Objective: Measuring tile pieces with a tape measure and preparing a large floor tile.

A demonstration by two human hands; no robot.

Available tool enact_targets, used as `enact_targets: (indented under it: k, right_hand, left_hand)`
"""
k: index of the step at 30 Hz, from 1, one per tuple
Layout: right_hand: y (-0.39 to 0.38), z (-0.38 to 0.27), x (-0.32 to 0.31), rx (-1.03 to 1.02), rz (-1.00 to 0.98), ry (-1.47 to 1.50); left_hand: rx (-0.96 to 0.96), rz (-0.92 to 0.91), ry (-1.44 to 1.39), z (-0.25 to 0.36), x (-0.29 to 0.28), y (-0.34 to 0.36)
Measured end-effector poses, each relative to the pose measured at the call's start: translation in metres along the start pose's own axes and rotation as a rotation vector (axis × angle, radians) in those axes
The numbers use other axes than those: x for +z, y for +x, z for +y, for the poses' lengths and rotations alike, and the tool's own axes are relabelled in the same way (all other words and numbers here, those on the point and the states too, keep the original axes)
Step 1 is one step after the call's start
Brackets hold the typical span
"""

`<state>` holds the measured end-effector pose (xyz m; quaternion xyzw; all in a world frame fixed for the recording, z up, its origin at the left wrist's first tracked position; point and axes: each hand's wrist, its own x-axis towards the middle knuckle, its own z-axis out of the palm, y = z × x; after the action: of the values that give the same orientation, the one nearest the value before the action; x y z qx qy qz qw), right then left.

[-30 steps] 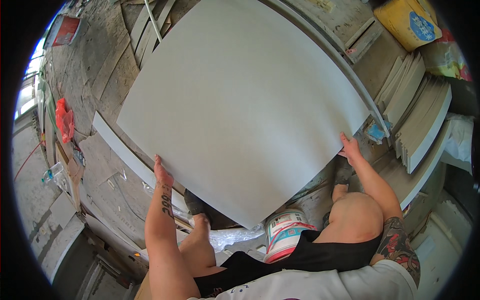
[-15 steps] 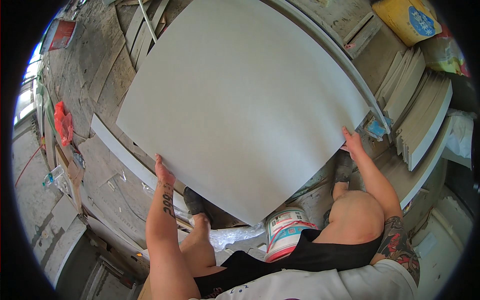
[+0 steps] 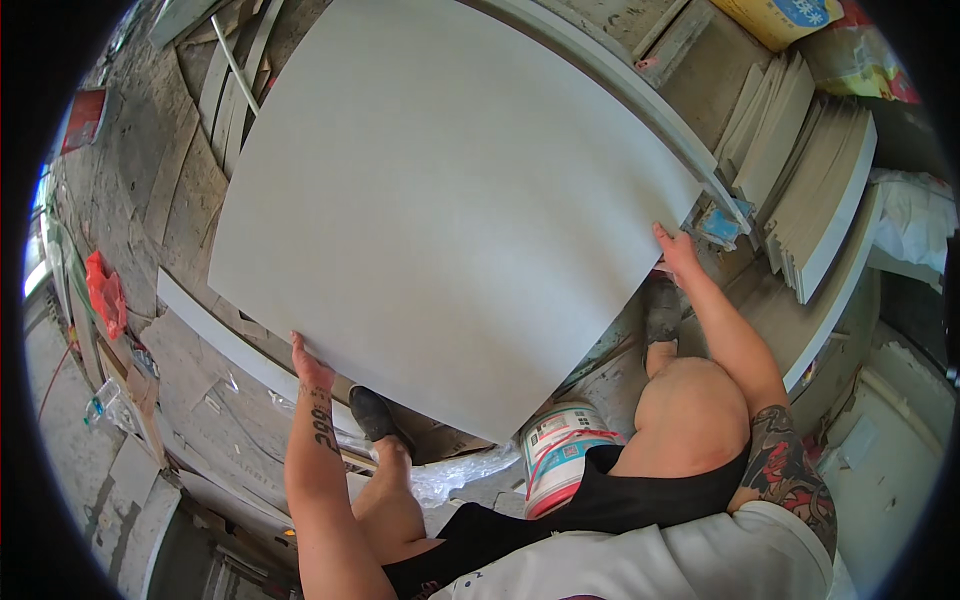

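Observation:
A large, pale grey square board (image 3: 440, 210) spreads in front of me, above my dark shoes. My left hand (image 3: 310, 360) grips its near left edge, thumb along the top face. My right hand (image 3: 676, 250) grips the near right edge, thumb on top and fingers partly hidden under it. Between my bent knees, just below the board's nearest corner, sits a white bucket (image 3: 560, 455) with red and teal markings. A long pale strip (image 3: 220, 315) lies along the board's left, and a grey rail (image 3: 640, 100) runs beside its far right edge.
Stacked cut strips (image 3: 815, 200) stand at right with a white bag (image 3: 910, 215). A yellow sack (image 3: 780, 15) is at top right. At left are offcuts (image 3: 240, 80), a red plastic bag (image 3: 105, 290), a red bucket (image 3: 80, 118) and a plastic bottle (image 3: 105, 400). Crumpled clear plastic (image 3: 450, 475) lies near my feet.
The view has shifted, so the surroundings sit further left, higher at right and lower at left. The board and both hands appear shifted with it, and both hands keep their hold.

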<state>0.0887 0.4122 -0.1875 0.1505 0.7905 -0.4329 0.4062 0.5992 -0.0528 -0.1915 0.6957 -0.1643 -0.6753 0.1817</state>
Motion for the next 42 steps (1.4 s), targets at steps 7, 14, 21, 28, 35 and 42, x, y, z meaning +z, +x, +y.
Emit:
enact_targets:
  k: [7,14,21,28,35,42]
  right_hand:
    - [-0.010,-0.011,0.021,-0.004,0.050,-0.043]
    - [-0.016,-0.006,0.008,0.077,0.045,-0.151]
    - [-0.022,0.020,0.004,0.301,-0.194,-0.198]
    - [-0.042,-0.002,0.007,0.354,-0.165,-0.111]
    - [-0.062,-0.192,0.050,-0.730,0.029,-0.763]
    - [-0.042,-0.413,0.160,-1.414,0.306,-0.963]
  left_hand:
    - [-0.083,-0.130,-0.076,0.007,-0.012,-0.003]
    - [-0.084,-0.098,-0.049,0.000,0.004,-0.007]
    - [-0.073,-0.125,-0.063,-0.001,-0.008,0.004]
    - [-0.045,-0.116,-0.038,-0.005,0.001,0.008]
    - [-0.031,-0.101,-0.046,-0.003,-0.009,0.006]
    - [-0.062,-0.059,-0.081,-0.010,0.000,0.014]
